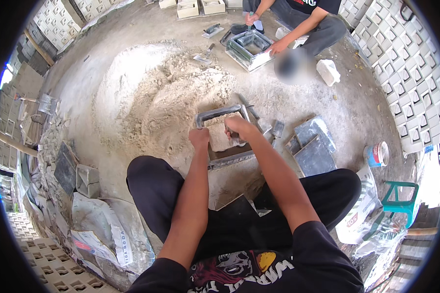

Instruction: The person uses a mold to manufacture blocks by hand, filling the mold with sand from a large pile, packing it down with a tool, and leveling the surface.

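Note:
In front of my crossed legs a square metal mould (pixel 231 159) lies on the ground, with pale, sandy mix (pixel 220 141) inside its walls. My left hand (pixel 199 137) is closed on the mould's left wall. Over the mix, my right hand (pixel 237 128) is wrapped round a trowel (pixel 236 141); its handle is mostly hidden in my fist and part of its blade shows below. A broad heap of dry, sandy mix (pixel 166 83) spreads beyond the mould, to the left. Just right of the mould lies a small flat trowel (pixel 277 129).
Across from me a co-worker (pixel 308 29) sits handling a similar mould (pixel 252 62). Dark flat plates (pixel 315 156), a white bucket (pixel 376 154) and a green stool (pixel 401 200) stand to my right. Another trowel (pixel 204 57) lies beyond the heap. Sacks (pixel 100 229) lie at left.

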`<state>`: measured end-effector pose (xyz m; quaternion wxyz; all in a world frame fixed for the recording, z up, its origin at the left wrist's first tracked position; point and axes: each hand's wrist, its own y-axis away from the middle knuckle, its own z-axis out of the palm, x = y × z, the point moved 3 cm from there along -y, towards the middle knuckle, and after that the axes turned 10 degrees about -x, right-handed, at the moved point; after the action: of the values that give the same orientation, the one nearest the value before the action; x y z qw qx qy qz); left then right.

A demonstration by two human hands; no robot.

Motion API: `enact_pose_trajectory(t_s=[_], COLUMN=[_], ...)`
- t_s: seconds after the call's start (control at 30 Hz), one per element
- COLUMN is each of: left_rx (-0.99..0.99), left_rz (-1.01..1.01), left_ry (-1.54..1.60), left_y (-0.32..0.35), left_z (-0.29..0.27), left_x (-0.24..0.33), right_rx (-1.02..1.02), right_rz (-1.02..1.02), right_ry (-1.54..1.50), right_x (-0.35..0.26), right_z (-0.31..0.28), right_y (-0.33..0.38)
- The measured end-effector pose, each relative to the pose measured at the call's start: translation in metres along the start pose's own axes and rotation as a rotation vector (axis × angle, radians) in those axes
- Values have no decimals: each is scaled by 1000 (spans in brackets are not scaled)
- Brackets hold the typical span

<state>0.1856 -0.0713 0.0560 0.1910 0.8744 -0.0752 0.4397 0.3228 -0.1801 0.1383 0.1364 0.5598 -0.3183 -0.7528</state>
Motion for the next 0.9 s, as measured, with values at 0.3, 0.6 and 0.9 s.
enact_pose_trajectory(t_s=[0.3, 0.6, 0.9], left_rx=[-170, -248, -221], left_rz=[-381, -353, -59], left_ry=[694, 893, 1000], left_y=[-14, -26, -33], left_z=[2, -9, -70], left_x=[24, 10, 31], right_rx=[84, 110, -68], right_rz=[142, 144, 21], right_ry=[-43, -24, 73], right_x=[-56, -77, -108], right_z=[-20, 1, 41], right_y=[-28, -34, -19])
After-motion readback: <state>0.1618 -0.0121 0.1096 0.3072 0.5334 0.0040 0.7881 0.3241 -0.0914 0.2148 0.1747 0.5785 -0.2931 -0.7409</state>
